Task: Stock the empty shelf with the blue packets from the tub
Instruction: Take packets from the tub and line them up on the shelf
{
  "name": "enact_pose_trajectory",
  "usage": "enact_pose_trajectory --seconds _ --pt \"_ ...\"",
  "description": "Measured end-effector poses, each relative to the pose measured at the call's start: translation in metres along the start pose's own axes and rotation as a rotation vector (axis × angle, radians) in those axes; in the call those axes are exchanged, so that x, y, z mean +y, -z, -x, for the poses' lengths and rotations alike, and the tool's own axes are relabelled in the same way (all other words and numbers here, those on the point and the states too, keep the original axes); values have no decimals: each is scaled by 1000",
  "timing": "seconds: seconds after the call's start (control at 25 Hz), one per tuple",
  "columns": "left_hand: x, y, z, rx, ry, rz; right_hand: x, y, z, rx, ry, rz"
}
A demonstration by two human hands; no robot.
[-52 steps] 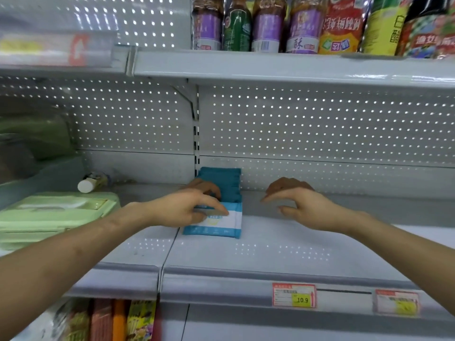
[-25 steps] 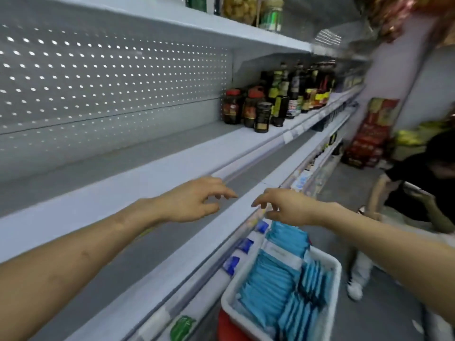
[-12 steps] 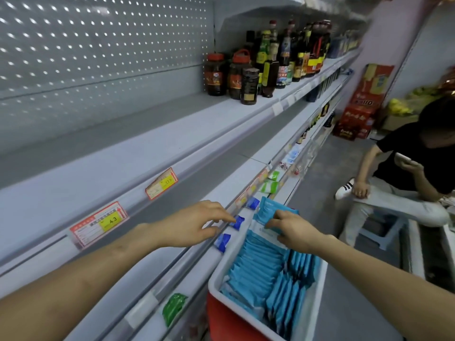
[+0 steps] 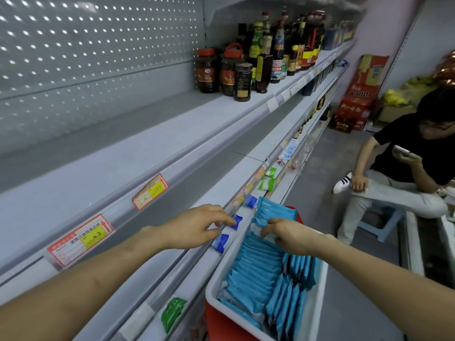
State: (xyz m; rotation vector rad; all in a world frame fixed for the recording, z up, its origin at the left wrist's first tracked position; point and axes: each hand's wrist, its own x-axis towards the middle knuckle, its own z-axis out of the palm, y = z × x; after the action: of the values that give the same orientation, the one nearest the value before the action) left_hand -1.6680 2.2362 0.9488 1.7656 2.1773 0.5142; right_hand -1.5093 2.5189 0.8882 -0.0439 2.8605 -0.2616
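**Head view, 2.1 s ago to now.**
- View: I swung head right, from facing shelf (image 4: 147, 148) square-on to looking along aisle and down into tub (image 4: 317, 303).
- Left hand (image 4: 197, 227): lifted off packet I laid on shelf. Now hovers with loose fingers over lower shelf edge.
- Right hand (image 4: 293, 236): left shelf and dropped to tub. Touched one raised packet 0.5 s ago. Fingers now curl onto tops of packets (image 4: 256, 269) nearer me in row.
- Seated person (image 4: 403, 153): came into view at right.
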Motion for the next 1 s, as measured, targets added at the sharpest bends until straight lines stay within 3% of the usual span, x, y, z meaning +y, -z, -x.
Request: enact_pose_trajectory --seconds 0.24,0.48,0.72,1.0 --pt "6 -35 -87 -125 -71 40 32 51 54 65 -98 20" --pt "5 -74 -157 -202 -120 -213 61 68 113 113 -201 18" --pt "6 -83 -160 -152 -150 -255 80 59 148 83 -263 15" --pt "7 -90 -153 -314 -228 -249 73 55 137 101 -240 13"
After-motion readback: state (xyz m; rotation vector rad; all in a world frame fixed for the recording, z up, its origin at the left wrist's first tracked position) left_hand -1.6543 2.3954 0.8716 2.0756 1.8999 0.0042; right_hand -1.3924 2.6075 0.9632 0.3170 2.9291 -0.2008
